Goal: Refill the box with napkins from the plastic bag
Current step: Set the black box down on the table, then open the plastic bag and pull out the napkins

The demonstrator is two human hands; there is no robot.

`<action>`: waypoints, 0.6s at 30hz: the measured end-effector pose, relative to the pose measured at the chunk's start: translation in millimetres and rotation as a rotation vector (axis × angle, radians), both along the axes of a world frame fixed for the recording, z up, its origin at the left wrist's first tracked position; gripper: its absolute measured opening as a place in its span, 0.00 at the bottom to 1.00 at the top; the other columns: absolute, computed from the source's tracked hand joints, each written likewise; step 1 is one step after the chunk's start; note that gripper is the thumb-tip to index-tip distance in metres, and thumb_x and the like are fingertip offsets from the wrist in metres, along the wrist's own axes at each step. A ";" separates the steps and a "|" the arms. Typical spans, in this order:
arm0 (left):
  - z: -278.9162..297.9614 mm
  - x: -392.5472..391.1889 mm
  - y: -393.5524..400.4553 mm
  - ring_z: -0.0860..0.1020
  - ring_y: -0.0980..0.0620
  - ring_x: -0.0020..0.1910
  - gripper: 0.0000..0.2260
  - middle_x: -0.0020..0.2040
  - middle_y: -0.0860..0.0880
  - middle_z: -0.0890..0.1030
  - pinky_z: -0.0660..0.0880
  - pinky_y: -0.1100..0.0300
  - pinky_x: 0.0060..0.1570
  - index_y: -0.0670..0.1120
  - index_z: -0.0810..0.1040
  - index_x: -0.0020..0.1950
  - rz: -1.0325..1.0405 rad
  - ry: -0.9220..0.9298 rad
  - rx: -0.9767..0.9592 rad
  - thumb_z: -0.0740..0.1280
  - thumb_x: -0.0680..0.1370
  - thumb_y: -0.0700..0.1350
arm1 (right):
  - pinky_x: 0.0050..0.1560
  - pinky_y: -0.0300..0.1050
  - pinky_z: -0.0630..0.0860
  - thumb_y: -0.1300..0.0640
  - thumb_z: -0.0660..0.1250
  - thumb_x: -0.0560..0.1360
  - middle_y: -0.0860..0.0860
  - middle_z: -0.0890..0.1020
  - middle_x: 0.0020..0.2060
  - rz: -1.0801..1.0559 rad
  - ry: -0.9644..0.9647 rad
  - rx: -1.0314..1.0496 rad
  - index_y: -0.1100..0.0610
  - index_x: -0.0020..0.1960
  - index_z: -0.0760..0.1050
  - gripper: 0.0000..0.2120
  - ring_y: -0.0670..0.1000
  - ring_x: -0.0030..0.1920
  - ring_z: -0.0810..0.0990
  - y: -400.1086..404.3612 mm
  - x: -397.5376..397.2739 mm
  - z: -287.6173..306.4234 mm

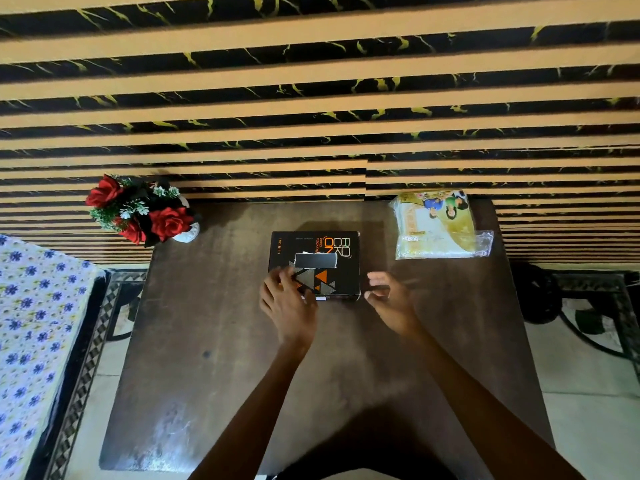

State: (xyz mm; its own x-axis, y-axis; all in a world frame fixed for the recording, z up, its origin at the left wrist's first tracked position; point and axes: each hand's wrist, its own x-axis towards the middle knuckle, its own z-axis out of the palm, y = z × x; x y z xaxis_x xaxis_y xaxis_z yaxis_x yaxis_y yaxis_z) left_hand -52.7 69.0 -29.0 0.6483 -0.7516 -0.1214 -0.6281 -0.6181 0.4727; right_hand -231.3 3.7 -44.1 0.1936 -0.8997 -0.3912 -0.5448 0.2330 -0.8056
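Note:
A black box (pixel 315 247) with orange print and a rectangular slot on top lies flat in the middle of the dark wooden table (pixel 214 341). My left hand (pixel 287 301) rests with spread fingers on the box's near left corner. My right hand (pixel 389 296) hovers just right of the box, fingers curled and apart, holding nothing. The plastic bag of napkins (pixel 438 225), yellow and white with a cartoon print, lies at the table's far right corner, well away from both hands.
A white vase of red roses (pixel 145 211) stands at the table's far left corner. A striped black and orange wall (pixel 311 98) runs behind the table. A floral-covered bed (pixel 34 323) lies to the left, and dark metal furniture (pixel 571 306) to the right.

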 end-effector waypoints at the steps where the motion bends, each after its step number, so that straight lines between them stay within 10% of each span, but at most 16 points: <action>1: 1.8 -6.6 -2.5 0.64 0.42 0.69 0.24 0.67 0.44 0.68 0.65 0.42 0.67 0.49 0.68 0.66 -0.043 -0.010 -0.014 0.71 0.72 0.43 | 0.47 0.33 0.75 0.67 0.70 0.73 0.59 0.82 0.53 -0.021 0.029 -0.025 0.61 0.59 0.77 0.15 0.53 0.46 0.82 -6.4 -6.5 2.0; 4: 2.9 -29.7 -17.8 0.69 0.44 0.65 0.17 0.63 0.45 0.74 0.69 0.51 0.62 0.47 0.73 0.62 -0.211 0.053 -0.121 0.68 0.74 0.42 | 0.42 0.24 0.73 0.65 0.70 0.73 0.56 0.82 0.50 -0.088 0.096 -0.054 0.62 0.57 0.78 0.12 0.49 0.45 0.81 -30.8 -33.0 5.9; 9: 6.5 -77.0 -54.5 0.80 0.50 0.48 0.09 0.51 0.46 0.81 0.79 0.56 0.48 0.44 0.78 0.55 -0.468 0.348 -0.205 0.65 0.76 0.38 | 0.53 0.51 0.81 0.55 0.71 0.74 0.55 0.83 0.53 -0.399 0.102 0.174 0.59 0.59 0.76 0.16 0.53 0.51 0.83 -69.3 -89.9 -8.1; 12: 3.7 -104.1 -79.0 0.80 0.51 0.47 0.09 0.50 0.44 0.82 0.80 0.53 0.50 0.43 0.78 0.55 -0.510 0.408 -0.179 0.66 0.76 0.39 | 0.43 0.46 0.80 0.56 0.70 0.75 0.59 0.82 0.51 -0.573 -0.097 0.329 0.63 0.60 0.76 0.16 0.50 0.40 0.81 -87.3 -117.3 -12.0; 18: -4.1 -139.4 -120.9 0.81 0.47 0.48 0.09 0.50 0.43 0.82 0.80 0.49 0.50 0.41 0.77 0.55 -0.526 0.391 -0.103 0.66 0.76 0.41 | 0.52 0.49 0.78 0.55 0.70 0.75 0.58 0.76 0.65 -0.776 -0.570 0.668 0.59 0.68 0.71 0.23 0.56 0.62 0.77 -118.4 -141.0 -17.6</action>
State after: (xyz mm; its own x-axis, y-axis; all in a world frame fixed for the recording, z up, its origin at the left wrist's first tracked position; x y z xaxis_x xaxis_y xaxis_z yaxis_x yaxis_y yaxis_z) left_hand -192.1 -52.0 -33.2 0.1146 -0.9761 -0.1844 -0.6038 -0.2159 0.7674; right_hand -372.3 -114.8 -61.7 -0.0172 -0.5021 -0.8646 0.3299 0.8135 -0.4789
